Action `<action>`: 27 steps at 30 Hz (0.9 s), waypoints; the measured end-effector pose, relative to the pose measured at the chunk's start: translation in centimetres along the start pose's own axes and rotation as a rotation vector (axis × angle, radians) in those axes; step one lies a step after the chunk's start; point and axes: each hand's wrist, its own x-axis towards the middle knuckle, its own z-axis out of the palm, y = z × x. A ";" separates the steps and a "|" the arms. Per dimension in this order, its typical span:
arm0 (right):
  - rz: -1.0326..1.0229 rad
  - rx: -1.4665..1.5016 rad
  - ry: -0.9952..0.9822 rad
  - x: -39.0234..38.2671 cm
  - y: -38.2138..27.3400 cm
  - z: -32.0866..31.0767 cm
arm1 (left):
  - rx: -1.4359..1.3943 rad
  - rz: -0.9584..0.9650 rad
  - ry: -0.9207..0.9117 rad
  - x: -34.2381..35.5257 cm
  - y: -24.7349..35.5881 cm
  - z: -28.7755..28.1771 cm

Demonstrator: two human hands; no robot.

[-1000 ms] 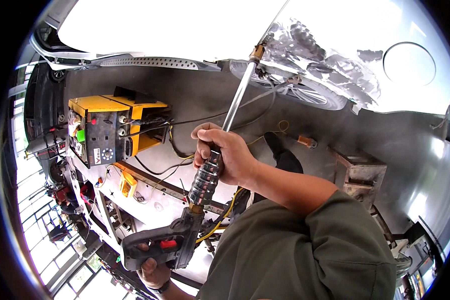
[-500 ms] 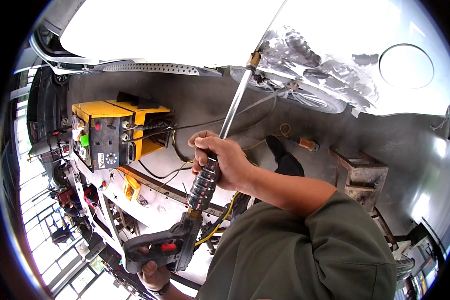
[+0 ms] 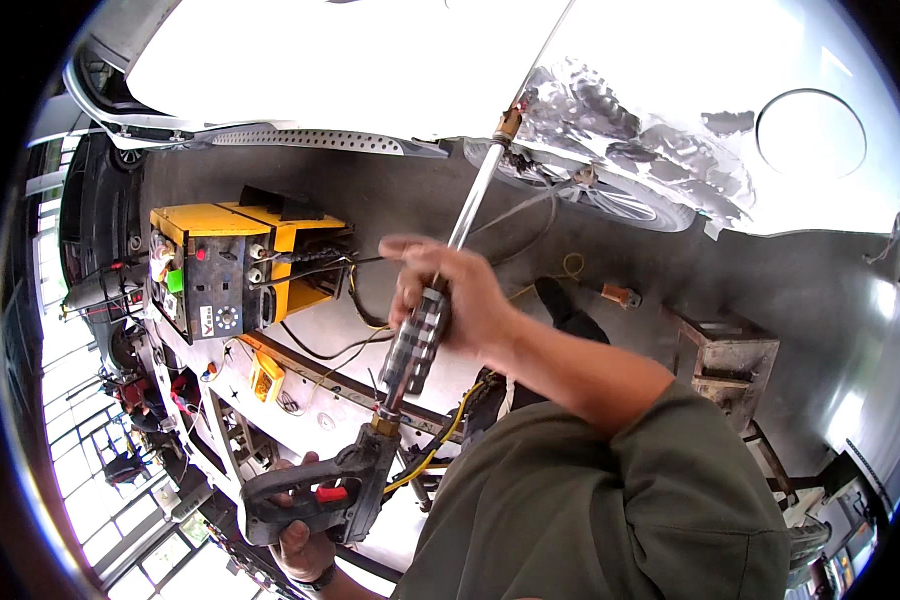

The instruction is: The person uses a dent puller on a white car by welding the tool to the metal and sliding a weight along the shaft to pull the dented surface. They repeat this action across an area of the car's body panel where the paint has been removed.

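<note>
My left hand (image 3: pixel 305 550) is closed round the black pistol-style handle (image 3: pixel 315 495) with a red trigger, at the lower left end of a slide-hammer dent puller. My right hand (image 3: pixel 465 305), slightly blurred, is wrapped round the upper end of its ribbed dark sliding weight (image 3: pixel 415 345), one finger stretched outward. Bare rod shows between the weight and the brass fitting (image 3: pixel 385 425) by the handle. The bright shaft (image 3: pixel 478 195) runs up to a brass collar (image 3: pixel 508 124), near the white car panel's (image 3: pixel 660 135) scuffed, bare-metal patches. A small red glint shows by the collar.
A yellow and black welding machine (image 3: pixel 225 265) stands on the left, its cables crossing the floor. Below it lies a yellow meter (image 3: pixel 266 377). The car's wheel (image 3: pixel 620 195) is under the panel; a rusty metal stand (image 3: pixel 730 350) is at right.
The sliding weight has moved a little up the shaft, away from the handle, with my right hand on it. My left hand stays on the handle. A red glint has appeared by the collar.
</note>
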 end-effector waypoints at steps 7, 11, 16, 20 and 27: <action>-0.264 0.100 0.068 4.4 -4.3 -2.7 | 0.082 0.032 0.030 0.1 0.0 -0.4; -0.098 0.117 -0.004 -0.8 5.1 0.5 | 0.012 -0.029 0.070 0.4 0.7 -2.9; 0.087 0.108 0.062 -0.9 6.4 0.4 | 0.055 0.015 0.002 -0.2 0.5 -4.1; 0.045 0.043 0.051 -0.7 5.3 0.2 | -0.006 0.001 0.014 -0.4 -1.2 -4.9; 0.003 -0.009 0.043 -1.1 3.3 0.8 | -0.050 0.001 0.078 -0.2 -1.9 -3.6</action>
